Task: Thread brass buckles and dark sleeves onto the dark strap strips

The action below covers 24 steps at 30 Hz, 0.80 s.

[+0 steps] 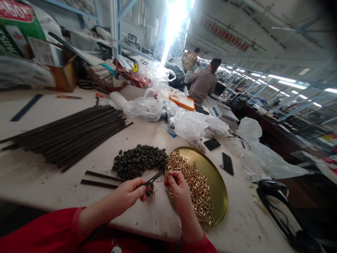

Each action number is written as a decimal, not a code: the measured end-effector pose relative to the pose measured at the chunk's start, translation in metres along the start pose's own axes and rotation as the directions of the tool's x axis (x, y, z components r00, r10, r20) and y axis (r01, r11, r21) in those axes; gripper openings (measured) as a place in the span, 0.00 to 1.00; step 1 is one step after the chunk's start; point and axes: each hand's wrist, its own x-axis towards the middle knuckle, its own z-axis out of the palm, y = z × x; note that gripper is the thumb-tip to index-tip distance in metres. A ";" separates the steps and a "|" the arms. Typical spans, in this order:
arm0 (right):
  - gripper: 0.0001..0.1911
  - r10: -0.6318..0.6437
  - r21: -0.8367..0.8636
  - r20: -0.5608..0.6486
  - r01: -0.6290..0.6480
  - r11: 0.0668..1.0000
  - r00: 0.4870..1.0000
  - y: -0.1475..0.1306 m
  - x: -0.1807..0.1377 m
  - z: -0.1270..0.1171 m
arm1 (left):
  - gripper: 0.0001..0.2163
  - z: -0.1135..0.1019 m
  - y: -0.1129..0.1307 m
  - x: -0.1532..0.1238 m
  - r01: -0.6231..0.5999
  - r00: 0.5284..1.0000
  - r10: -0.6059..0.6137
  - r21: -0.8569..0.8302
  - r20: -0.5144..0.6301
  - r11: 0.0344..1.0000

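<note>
The left hand (135, 189) grips a dark strip (154, 178) that points to two o'clock, toward the right hand (177, 182), whose thumb and fingertips are closed together, though whether they pinch anything is too small to tell. Gold frames (193, 182) lie at the right hand's three o'clock on a round tray (219, 196). On the worktop (155, 218), black loops (139, 160) lie heaped at the left hand's twelve o'clock, and a bundle of long strips (79, 135) lies at its ten.
</note>
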 end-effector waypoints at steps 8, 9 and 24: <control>0.04 -0.324 -0.199 0.002 0.318 0.927 0.946 -0.007 -0.039 0.026 | 0.17 0.010 0.002 -0.002 0.057 0.996 -0.041 -0.211 0.080 0.976; 0.06 -0.384 -0.253 0.023 0.377 0.891 0.923 -0.007 -0.045 0.030 | 0.17 0.011 0.002 -0.003 0.073 0.992 -0.045 -0.251 0.116 0.965; 0.11 0.023 0.249 0.155 -0.061 0.967 0.988 -0.005 -0.068 0.060 | 0.07 0.001 -0.015 -0.024 -0.165 0.986 0.168 0.200 0.007 0.966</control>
